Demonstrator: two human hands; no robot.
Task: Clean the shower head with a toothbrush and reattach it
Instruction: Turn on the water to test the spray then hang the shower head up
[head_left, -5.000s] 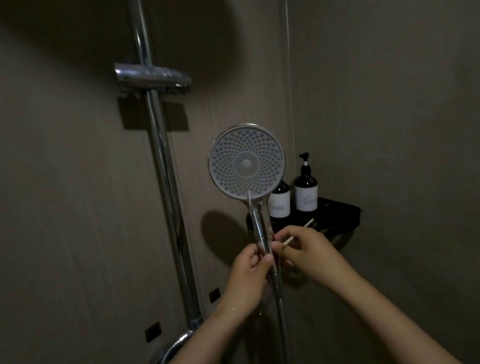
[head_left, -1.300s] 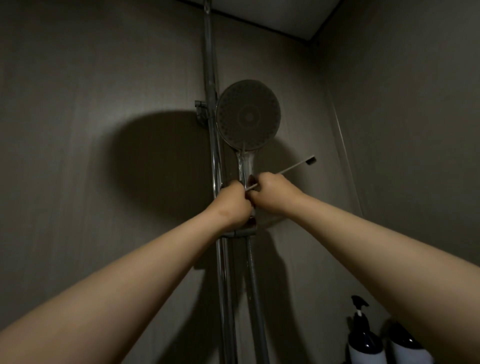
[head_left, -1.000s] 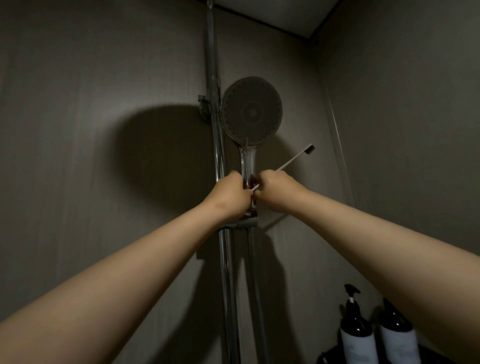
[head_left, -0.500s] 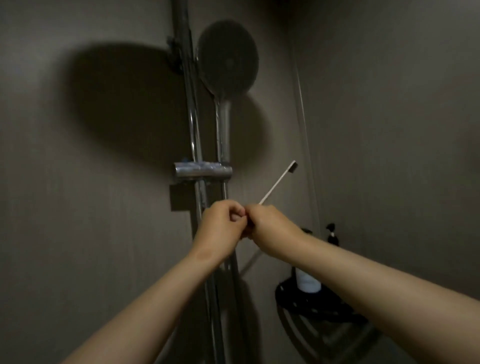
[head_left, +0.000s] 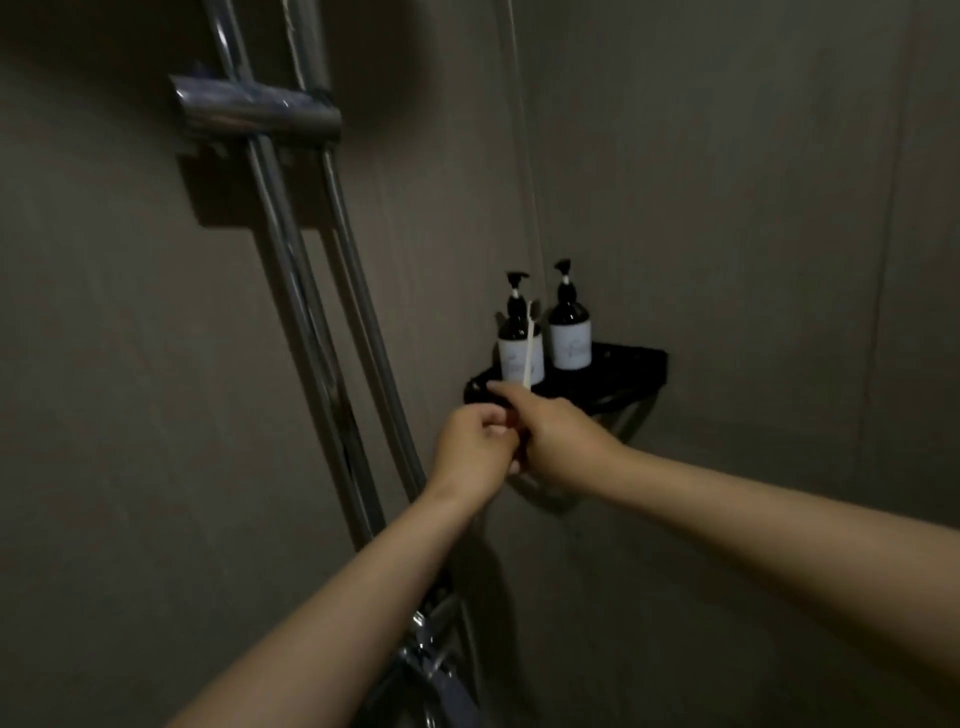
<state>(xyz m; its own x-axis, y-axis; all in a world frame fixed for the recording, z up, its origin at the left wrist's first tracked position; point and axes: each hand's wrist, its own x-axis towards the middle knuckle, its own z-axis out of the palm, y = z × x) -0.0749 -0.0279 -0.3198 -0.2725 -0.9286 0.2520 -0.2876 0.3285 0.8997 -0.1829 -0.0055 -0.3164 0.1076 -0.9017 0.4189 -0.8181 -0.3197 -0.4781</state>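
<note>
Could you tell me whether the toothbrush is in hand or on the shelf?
In hand: the right hand pinches the toothbrush by its handle, head pointing up before a pump bottle.

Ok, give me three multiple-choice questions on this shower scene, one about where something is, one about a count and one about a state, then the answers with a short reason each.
1. Where do the pump bottles stand?
A. on the floor
B. on the black corner shelf
C. on a windowsill

2. How many pump bottles are there?
A. two
B. one
C. four

3. What state is the toothbrush in?
A. lying flat on the shelf
B. standing in a cup
C. held in the right hand, brush end up

Answers:
1 B, both sit on the shelf in the corner.
2 A, two stand side by side.
3 C, the right hand grips the handle and the brush end points up in front of a bottle.
</note>
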